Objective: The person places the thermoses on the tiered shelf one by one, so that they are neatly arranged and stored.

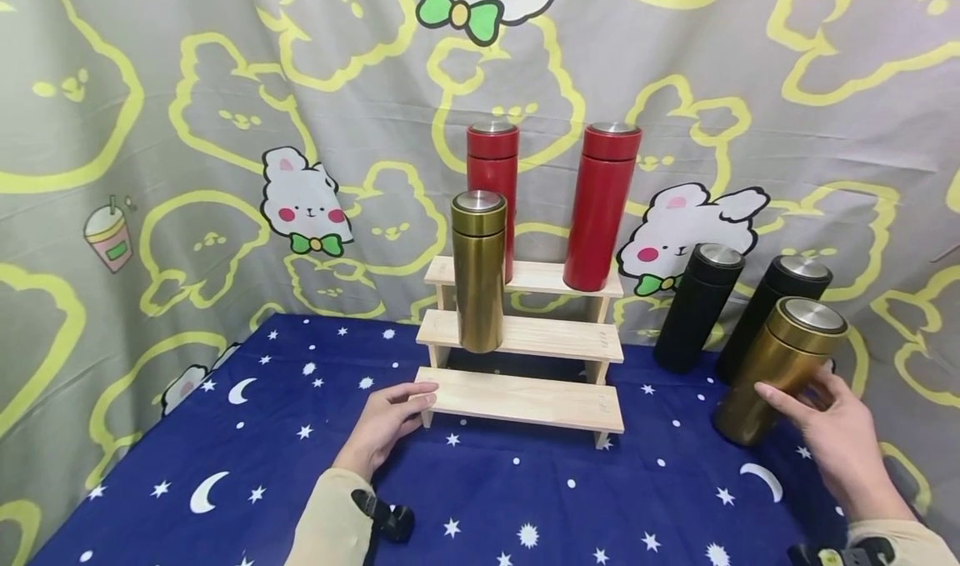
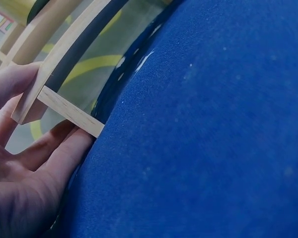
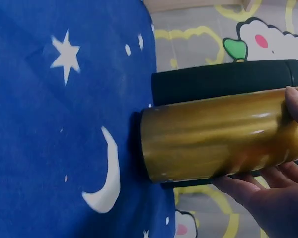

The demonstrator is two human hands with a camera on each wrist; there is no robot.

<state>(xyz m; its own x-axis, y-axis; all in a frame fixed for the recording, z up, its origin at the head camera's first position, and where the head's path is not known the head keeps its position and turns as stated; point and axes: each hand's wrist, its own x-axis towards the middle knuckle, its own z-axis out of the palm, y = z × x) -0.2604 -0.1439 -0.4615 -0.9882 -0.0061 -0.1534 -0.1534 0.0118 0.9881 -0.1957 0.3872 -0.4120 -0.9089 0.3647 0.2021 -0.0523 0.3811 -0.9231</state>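
Gripping with the right hand point(image 1: 843, 441) a gold flask point(image 1: 780, 374), at right of the blue cloth point(image 1: 570, 512) — in front of two black flasks point(image 1: 696, 312). Pinching with the left hand point(image 1: 384, 426) the wooden stand point(image 1: 517, 397) — at left end of its lowest step.

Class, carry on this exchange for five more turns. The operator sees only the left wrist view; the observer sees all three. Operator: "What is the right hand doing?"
Observer: The right hand is gripping a gold bottle, which leans to one side.
Operator: I can't make out what is on the top tier. What do you see?
Observer: Two red bottles stand there, with a gap between them.
Operator: Is anything behind the bottle in the right hand?
Observer: Yes, two black bottles.
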